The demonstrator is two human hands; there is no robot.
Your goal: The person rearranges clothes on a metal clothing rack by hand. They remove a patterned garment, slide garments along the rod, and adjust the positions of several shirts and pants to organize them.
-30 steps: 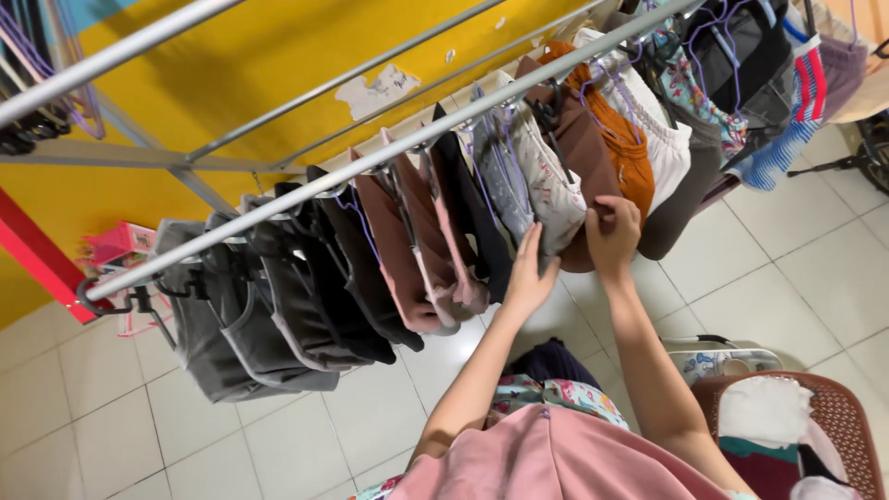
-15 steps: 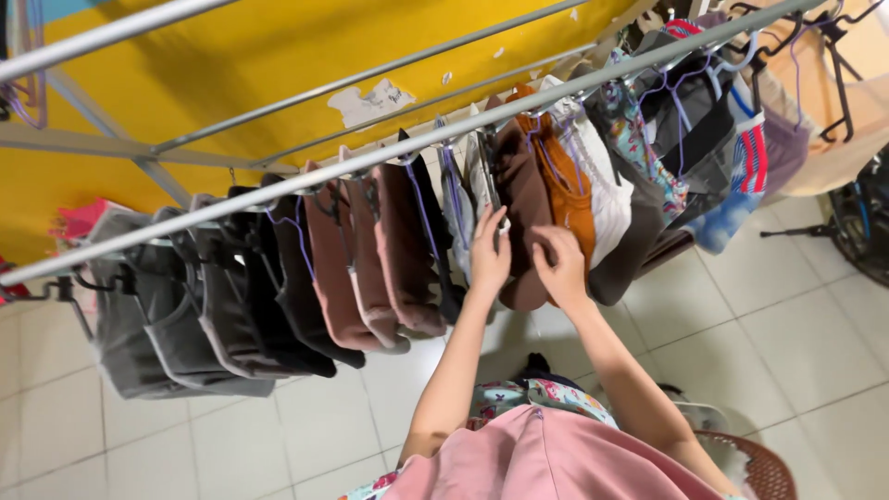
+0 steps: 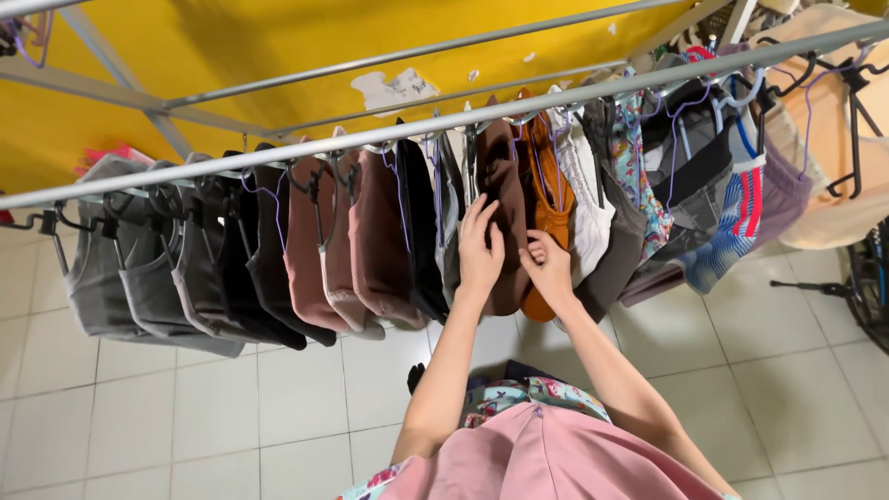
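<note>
I have both hands up on the dark brown garment [image 3: 503,199] hanging from the metal rail [image 3: 444,120]; my left hand [image 3: 480,250] lies flat on its cloth with the fingers spread and pointing up, closed on nothing, while my right hand [image 3: 548,267] pinches the fabric edge where the brown piece meets the orange garment [image 3: 546,194] just right of it; I judge the flat palm steadies the cloth so the pinch can part one piece from its neighbour; left of my left hand hang a black garment [image 3: 417,222], then pink tops [image 3: 347,241] and grey tops [image 3: 139,268]; right of my right hand hang a white piece [image 3: 585,208] and a striped garment [image 3: 732,222]; compared with half a second ago, both hands sit on much the same brown cloth, the right one now lower and pinching
</note>
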